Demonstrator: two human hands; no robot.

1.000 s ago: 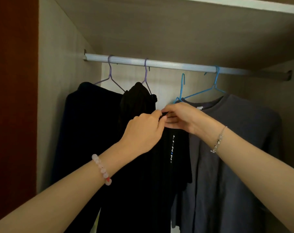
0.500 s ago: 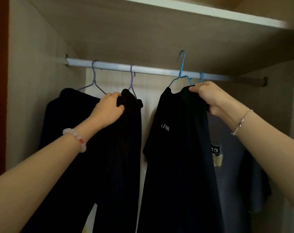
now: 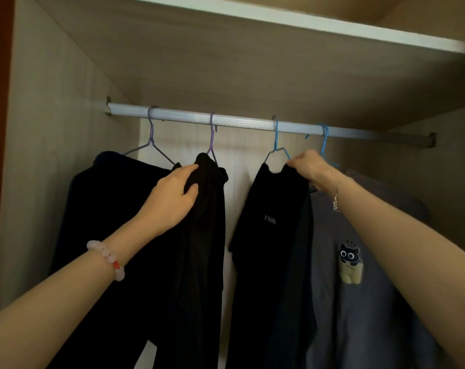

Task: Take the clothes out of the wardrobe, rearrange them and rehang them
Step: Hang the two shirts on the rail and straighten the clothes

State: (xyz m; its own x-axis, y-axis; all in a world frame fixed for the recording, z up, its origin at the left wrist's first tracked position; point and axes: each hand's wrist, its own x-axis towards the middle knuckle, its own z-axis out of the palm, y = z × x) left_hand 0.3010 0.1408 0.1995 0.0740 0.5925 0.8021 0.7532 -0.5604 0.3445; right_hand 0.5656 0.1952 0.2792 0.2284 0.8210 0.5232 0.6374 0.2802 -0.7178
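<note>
Ribbed metal rail (image 3: 242, 123): left hand (image 3: 172, 201) grips knit garment (image 3: 199, 249); right hand (image 3: 307, 166) pinches black tee (image 3: 276, 249) shoulder.

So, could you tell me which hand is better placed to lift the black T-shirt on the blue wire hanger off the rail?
Right. The right hand already pinches the black T-shirt at its shoulder, just under its blue wire hanger. The left hand is busy gripping another black garment.

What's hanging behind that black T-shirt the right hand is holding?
Behind the black T-shirt, held at its shoulder by the right hand, hangs a grey shirt with a cat picture, on a blue hanger. The grey shirt's left side is covered.
</note>
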